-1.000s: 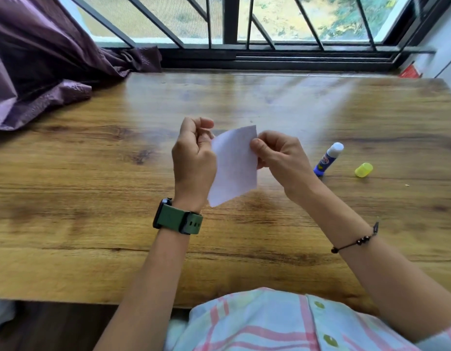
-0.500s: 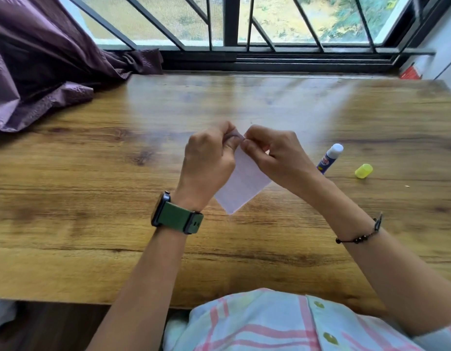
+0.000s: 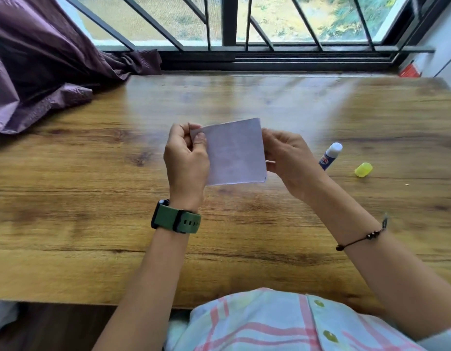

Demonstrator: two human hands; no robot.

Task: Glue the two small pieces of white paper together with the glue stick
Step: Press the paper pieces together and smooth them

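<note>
From the head camera I look down over a wooden counter (image 3: 92,198) that runs up to a barred window (image 3: 229,26).

Both of the person's hands are raised in the middle of the view, above the counter, holding a small square of white paper (image 3: 235,153) between them. It faces the camera nearly flat, its top edge tipped slightly up to the right. I cannot tell whether it is one sheet or two lying together.

The left hand (image 3: 186,160) pinches the paper's upper left corner, thumb in front and curled fingers behind. That wrist wears a green watch (image 3: 176,220).

The right hand (image 3: 287,158) grips the paper's right edge, its fingers curled behind the sheet. That wrist carries a thin dark bracelet (image 3: 358,238).

To the right of the right hand, an uncapped glue stick (image 3: 329,157) lies on the counter, white tip pointing away and to the right. Its yellow cap (image 3: 363,170) lies on the counter just to the right of it, not touching it.

A purple curtain (image 3: 42,72) spills onto the counter's far left corner. A small red object (image 3: 409,71) sits at the far right by the window. At the bottom edge I see the person's pale plaid shirt (image 3: 282,325).
</note>
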